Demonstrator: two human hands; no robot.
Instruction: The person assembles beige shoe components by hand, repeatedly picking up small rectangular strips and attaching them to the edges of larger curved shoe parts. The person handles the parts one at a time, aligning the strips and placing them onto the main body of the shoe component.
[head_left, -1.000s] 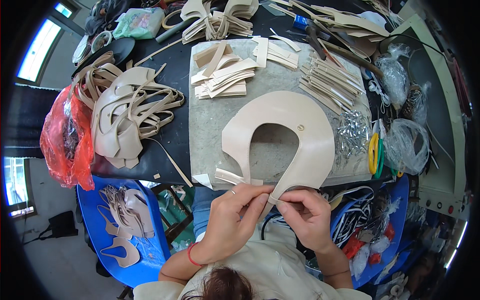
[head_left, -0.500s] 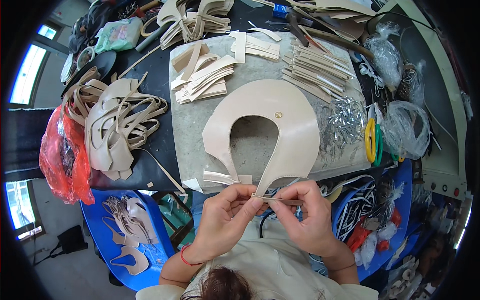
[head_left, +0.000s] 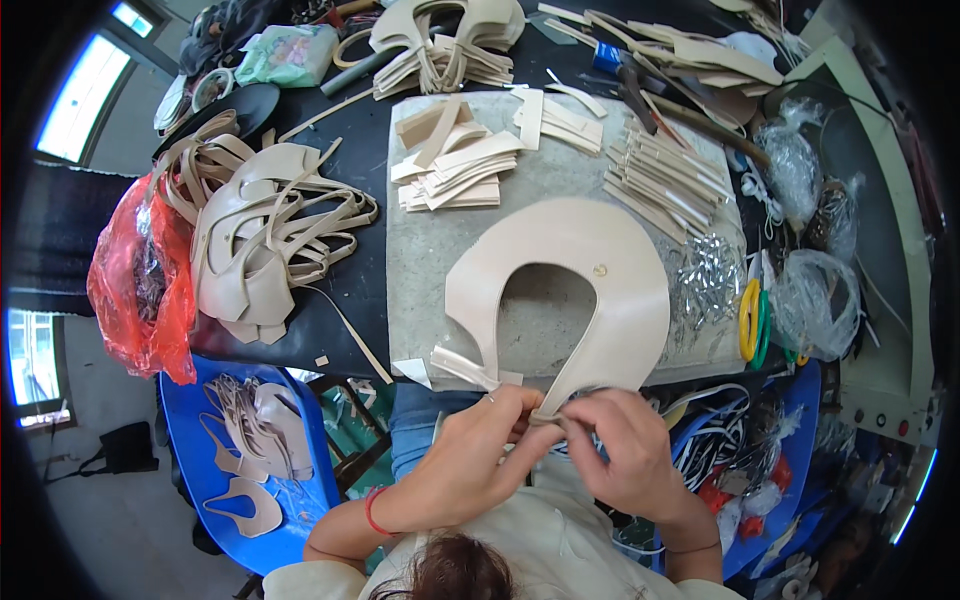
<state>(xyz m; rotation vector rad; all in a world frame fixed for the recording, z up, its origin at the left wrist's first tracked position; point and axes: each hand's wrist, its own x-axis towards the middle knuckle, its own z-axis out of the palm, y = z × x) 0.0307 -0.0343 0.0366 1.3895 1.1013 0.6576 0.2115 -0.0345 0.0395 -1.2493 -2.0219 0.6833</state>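
A beige, horseshoe-shaped leather piece (head_left: 630, 300) with a small gold stud lies over the near edge of the grey work slab. Its narrow right-hand end reaches down to my hands. My left hand (head_left: 478, 450) pinches this end between thumb and fingers. Against it, the fingertips of my right hand (head_left: 625, 450) are closed on a thin leather strip (head_left: 545, 417) that lies across the narrow end. Much of the strip is hidden by my fingers. On the piece's other end, a short light strip (head_left: 460, 366) sticks out sideways.
Beige strips (head_left: 465, 170) and bundled narrow pieces (head_left: 665, 180) lie on the slab (head_left: 425, 290), near small metal clips (head_left: 708, 278). Yellow- and green-handled scissors (head_left: 757, 320) rest at right. Strapped leather pieces (head_left: 270, 240) and a red bag (head_left: 145, 290) are left. Blue bins (head_left: 320, 440) flank me.
My right hand has come in against my left, and the strip that stretched rightward is now mostly covered by the fingers. The whole view has shifted, with the table lying further right.
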